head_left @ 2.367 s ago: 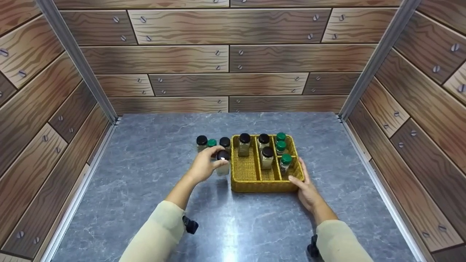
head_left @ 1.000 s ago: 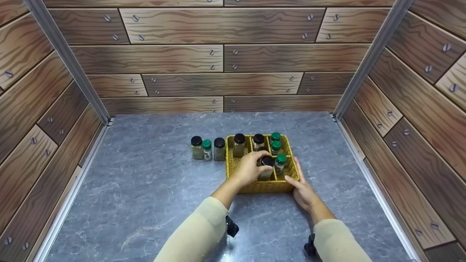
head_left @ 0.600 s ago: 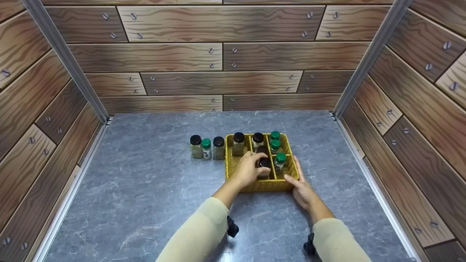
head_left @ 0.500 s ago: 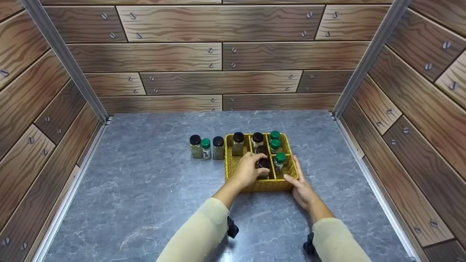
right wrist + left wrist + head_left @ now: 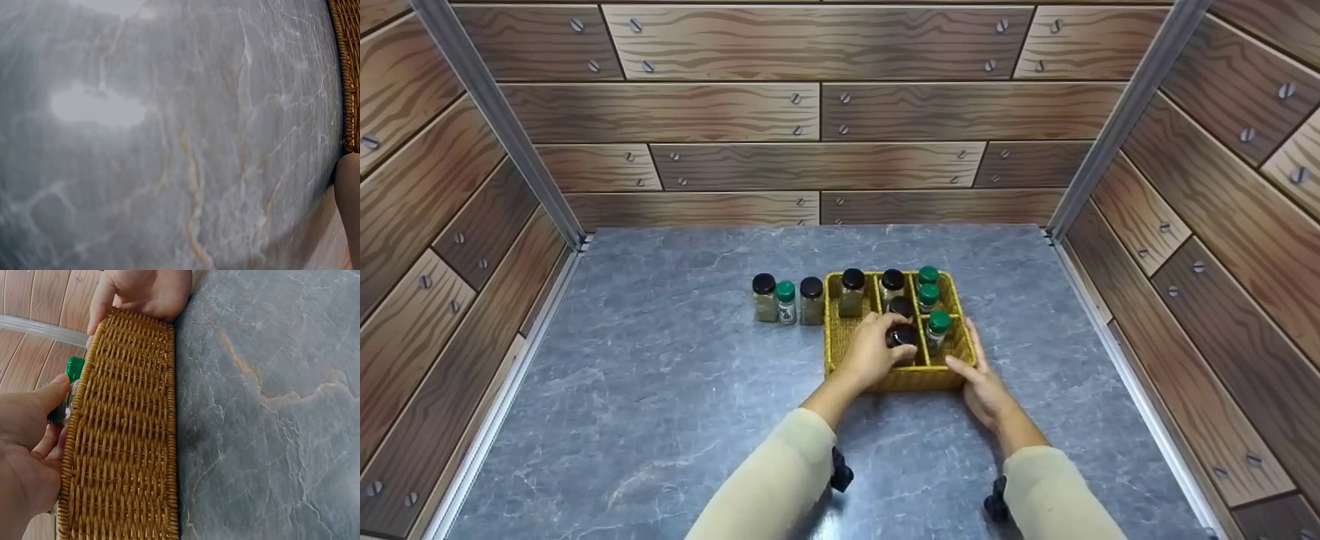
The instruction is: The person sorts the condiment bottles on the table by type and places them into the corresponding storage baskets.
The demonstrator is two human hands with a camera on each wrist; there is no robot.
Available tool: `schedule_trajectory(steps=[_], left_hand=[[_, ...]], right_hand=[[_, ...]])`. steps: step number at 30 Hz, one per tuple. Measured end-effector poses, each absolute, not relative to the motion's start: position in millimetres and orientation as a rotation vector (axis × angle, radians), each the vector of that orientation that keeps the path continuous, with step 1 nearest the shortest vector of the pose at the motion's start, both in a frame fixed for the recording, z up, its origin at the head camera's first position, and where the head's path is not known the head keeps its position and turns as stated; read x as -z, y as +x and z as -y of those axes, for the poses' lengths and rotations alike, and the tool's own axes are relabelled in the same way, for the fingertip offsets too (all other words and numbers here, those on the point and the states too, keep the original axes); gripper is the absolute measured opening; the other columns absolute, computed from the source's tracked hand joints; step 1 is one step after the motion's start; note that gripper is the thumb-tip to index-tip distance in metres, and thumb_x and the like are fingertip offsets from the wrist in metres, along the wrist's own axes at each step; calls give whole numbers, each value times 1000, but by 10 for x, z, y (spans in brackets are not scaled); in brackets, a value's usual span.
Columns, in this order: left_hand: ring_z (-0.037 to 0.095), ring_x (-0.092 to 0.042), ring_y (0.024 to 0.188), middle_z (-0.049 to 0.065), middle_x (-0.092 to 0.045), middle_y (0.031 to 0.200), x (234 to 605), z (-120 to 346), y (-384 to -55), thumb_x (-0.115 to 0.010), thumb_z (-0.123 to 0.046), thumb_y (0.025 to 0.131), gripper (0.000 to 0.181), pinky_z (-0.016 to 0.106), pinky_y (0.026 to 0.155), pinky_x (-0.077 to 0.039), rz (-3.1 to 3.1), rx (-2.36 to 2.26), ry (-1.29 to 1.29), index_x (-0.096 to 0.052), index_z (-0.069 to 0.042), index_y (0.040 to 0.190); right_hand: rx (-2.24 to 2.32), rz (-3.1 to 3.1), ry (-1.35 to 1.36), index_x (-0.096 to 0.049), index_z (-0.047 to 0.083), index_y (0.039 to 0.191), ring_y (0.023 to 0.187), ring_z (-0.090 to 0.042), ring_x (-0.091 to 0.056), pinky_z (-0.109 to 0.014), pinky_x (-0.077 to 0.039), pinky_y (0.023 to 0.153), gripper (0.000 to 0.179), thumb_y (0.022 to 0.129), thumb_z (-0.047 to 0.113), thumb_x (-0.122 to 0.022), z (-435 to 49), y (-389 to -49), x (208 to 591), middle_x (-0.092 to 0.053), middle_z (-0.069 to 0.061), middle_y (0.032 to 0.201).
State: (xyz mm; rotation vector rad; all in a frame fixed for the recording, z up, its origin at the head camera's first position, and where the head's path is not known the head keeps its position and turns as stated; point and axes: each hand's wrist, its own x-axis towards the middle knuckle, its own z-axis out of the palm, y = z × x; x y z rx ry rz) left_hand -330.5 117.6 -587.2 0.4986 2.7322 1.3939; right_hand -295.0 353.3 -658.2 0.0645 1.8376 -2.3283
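My left hand (image 5: 868,351) pinches a black-capped spice jar (image 5: 903,334) between thumb and fingers. The jar stands low in the front of the middle compartment of a woven basket (image 5: 911,380), its body partly hidden by the hand. Behind it in that compartment are two more black-capped jars (image 5: 892,280). My right hand (image 5: 988,397) holds the basket's front right corner, thumb at the rim, fingers along the side wall. In the left wrist view, the basket's wall (image 5: 121,427) hides most of the held jar, and a green cap (image 5: 74,367) shows past the rim.
The left compartment holds one black-capped jar (image 5: 852,294) at its back. Green-capped jars (image 5: 938,330) stand in the right compartments. Left of the basket, a row of two black-capped jars (image 5: 811,301) and a green-capped jar (image 5: 786,301) stands on the grey marbled table (image 5: 660,360).
My left hand has carried the black-capped jar from the table left of the basket rightward and down into its middle compartment. My right hand has stayed at the basket's corner.
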Motion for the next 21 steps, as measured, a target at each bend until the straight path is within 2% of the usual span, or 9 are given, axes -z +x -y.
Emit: schedule_trajectory(steps=[6,13,21], left_hand=[[22,-71,106,8,-69,126,5926,-1169,-3303,-92,-29,88,51,34,98,-62,-2737,-1470,490,-66,-12,129],[23,-72,110,12,-67,122,5964,-1158,-3310,-95,-22,85,51,25,97,-64,-2636,-1683,499,-67,-5,123],[22,-72,107,10,-67,121,6016,-1120,-3260,-88,-23,93,39,28,96,-64,-2633,-1790,538,-68,-7,122]], right_hand=[[2329,-1840,57,7,35,174,172,-33,6,-55,5,139,92,110,2,-50,-3533,-2950,6578,9,-5,185],[2338,-1828,37,5,40,174,172,-31,5,-54,3,140,91,111,3,-49,-3542,-2957,6572,8,-4,185],[2331,-1838,45,6,38,174,172,-31,4,-54,1,140,91,111,3,-49,-3536,-2959,6596,7,-4,185]])
